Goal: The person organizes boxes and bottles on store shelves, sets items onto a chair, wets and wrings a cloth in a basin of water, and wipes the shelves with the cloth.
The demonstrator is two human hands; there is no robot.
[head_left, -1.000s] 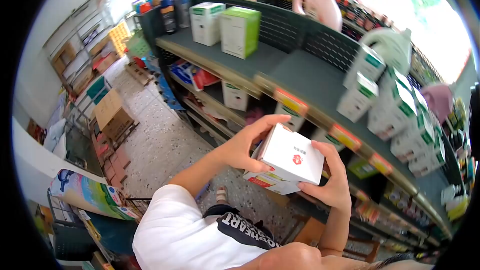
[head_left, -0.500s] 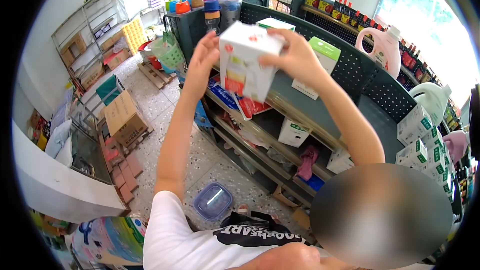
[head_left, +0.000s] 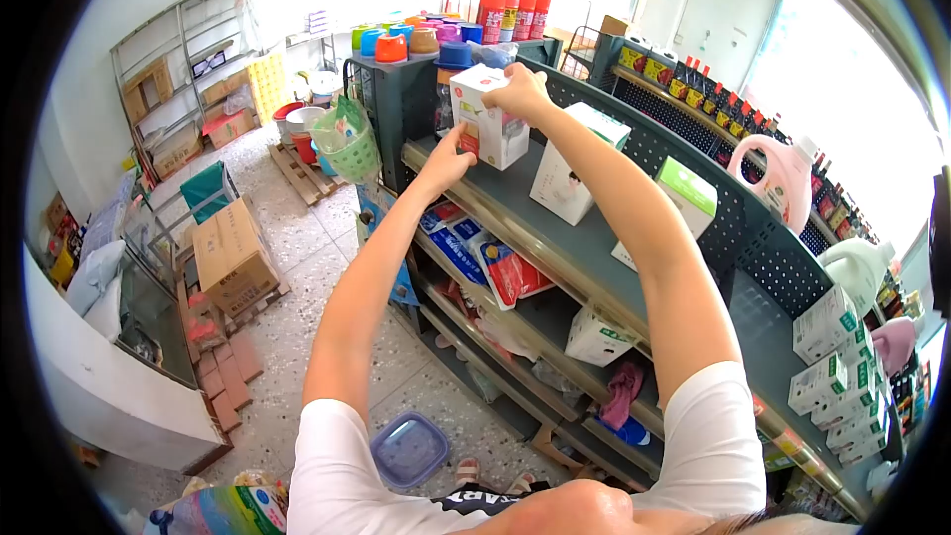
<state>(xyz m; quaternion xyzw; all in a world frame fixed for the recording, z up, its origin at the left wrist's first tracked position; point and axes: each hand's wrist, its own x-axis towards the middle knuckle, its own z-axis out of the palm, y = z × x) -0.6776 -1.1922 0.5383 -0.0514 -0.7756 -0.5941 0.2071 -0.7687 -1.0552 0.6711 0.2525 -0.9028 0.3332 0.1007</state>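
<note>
A white box with red and green print stands upright on the top shelf at its left end, beside a dark bottle with a blue cap. My right hand is closed over the box's upper right edge, thumb on its front. Low on the box's left front, my left hand touches it with index finger and thumb spread apart; its other fingers are partly hidden. Right of it on the same shelf stand another white box and a green-topped box.
Lower shelves hold red and blue packets, a white carton and a pink cloth. Several cartons and large jugs stand to the right. A green basket hangs at the shelf end. On the floor lies a clear plastic tub.
The box has gone from being held in the air between both hands to standing on the top shelf. My left hand has moved down to its lower front, and the view has shifted.
</note>
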